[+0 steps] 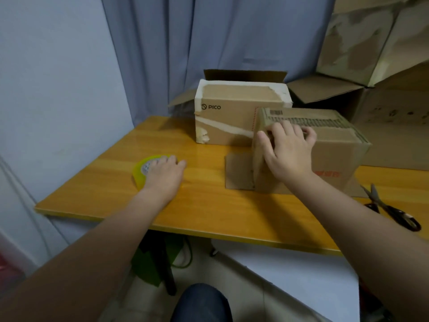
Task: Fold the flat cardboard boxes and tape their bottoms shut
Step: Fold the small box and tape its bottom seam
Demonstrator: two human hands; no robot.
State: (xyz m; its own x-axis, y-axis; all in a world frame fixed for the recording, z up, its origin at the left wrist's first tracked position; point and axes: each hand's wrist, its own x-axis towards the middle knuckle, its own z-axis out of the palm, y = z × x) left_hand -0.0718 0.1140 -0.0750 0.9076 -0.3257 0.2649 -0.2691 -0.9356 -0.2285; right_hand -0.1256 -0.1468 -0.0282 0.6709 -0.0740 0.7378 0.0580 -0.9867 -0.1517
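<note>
A brown cardboard box lies on its side on the yellow wooden table, one flap flat on the tabletop. My right hand presses on the box's near top corner, fingers spread over its edge. My left hand lies flat over a yellowish roll of tape to the left. Behind stands a second box marked PICO, its flaps open at the back.
Black-handled scissors lie near the table's right front edge. More cardboard boxes are stacked at the back right. A blue curtain hangs behind the table. A knee shows below the front edge.
</note>
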